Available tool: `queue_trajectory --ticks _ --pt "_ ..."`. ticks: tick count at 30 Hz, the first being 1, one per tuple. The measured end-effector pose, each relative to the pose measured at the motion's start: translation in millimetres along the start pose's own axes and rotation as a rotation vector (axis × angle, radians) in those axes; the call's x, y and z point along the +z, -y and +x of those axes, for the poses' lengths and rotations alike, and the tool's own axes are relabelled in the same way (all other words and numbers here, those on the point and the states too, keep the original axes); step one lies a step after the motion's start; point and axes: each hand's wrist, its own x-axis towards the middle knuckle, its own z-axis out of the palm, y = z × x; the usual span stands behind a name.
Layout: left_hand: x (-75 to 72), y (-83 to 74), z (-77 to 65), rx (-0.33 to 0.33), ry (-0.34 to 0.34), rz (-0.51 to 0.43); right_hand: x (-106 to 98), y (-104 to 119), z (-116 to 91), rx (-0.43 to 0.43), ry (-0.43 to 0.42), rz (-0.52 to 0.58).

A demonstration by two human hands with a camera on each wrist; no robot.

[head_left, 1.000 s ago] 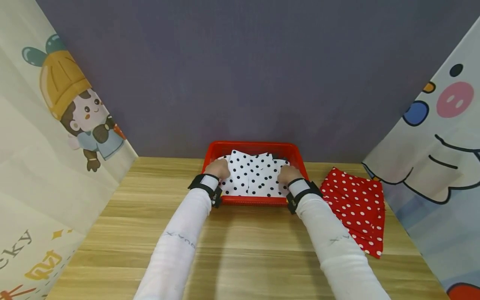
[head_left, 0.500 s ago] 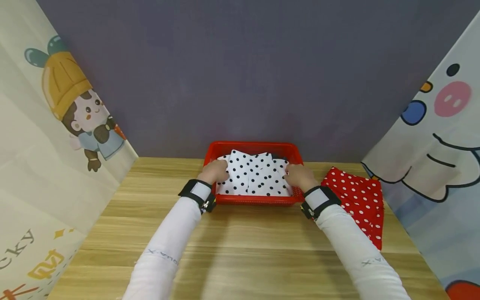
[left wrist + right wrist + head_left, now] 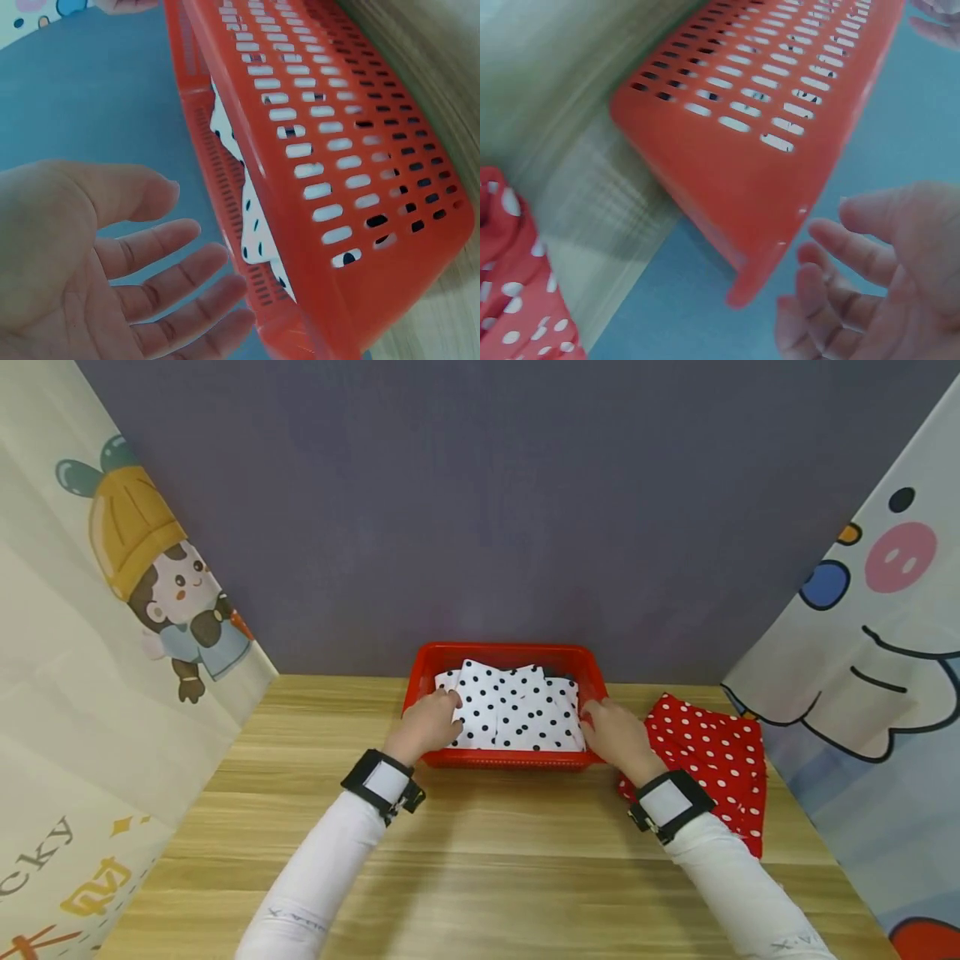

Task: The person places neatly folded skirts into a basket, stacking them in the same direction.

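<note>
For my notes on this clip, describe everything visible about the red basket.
The red basket is shallow and rectangular, with rounded corners, a smooth rim and rows of oblong slots; it looks like plastic. It stands upright on the wood-grain table, long side to the front, near the dark backdrop. White, black-dotted fabric lies inside. The left hand and right hand are at its two ends; whether either touches it is unclear.

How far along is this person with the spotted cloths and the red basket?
Looks done: the white spotted cloth lies inside the red basket. In hand: nothing; the left grip and right grip are both open, near the basket's ends. Possibly remaining: the red spotted cloth, which lies on the table outside the basket.
</note>
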Motion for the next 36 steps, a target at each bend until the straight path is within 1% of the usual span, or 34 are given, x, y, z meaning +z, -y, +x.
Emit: queue_trajectory --ticks 4,9,14,17,19,21,23,25,27,29,32,36 --pt "4.5 -0.9 -12.3 0.026 -0.069 0.033 3.4 -5.5 -13.2 0.019 -0.119 0.040" --pt "11.8 -0.5 -29.0 0.067 -0.178 0.074 8.6 -17.7 -27.1 0.055 -0.267 0.095" --pt "20.2 2.2 -46.8 0.120 -0.302 0.095 14.6 -34.3 -39.4 0.111 -0.350 0.137" --pt "24.6 3.7 -56.2 0.163 -0.377 0.100 19.3 -44.6 -44.7 0.182 -0.349 0.129" --pt "28.3 4.5 -61.8 0.187 -0.419 0.100 23.1 -52.0 -47.9 0.234 -0.320 0.127" --pt "32.7 5.1 -66.8 0.205 -0.449 0.106 26.9 -60.0 -50.6 0.289 -0.258 0.115" --pt "37.9 5.3 -71.4 0.216 -0.460 0.107 31.0 -68.7 -52.8 0.346 -0.159 0.101" --pt "44.6 5.7 -75.7 0.221 -0.464 0.113 35.6 -76.8 -54.6 0.417 -0.041 0.082" --pt "51.0 5.1 -80.7 0.222 -0.453 0.103 40.6 -85.7 -55.6 0.492 0.082 0.057" --pt "57.8 4.7 -85.8 0.213 -0.446 0.094 45.8 -92.8 -56.3 0.566 0.171 0.040" --pt "66.3 3.8 -93.4 0.200 -0.437 0.068 51.8 -102.0 -56.1 0.648 0.235 0.024" --pt "76.4 4.3 -102.3 0.189 -0.426 0.063 55.0 -106.0 -54.9 0.717 0.258 0.012"
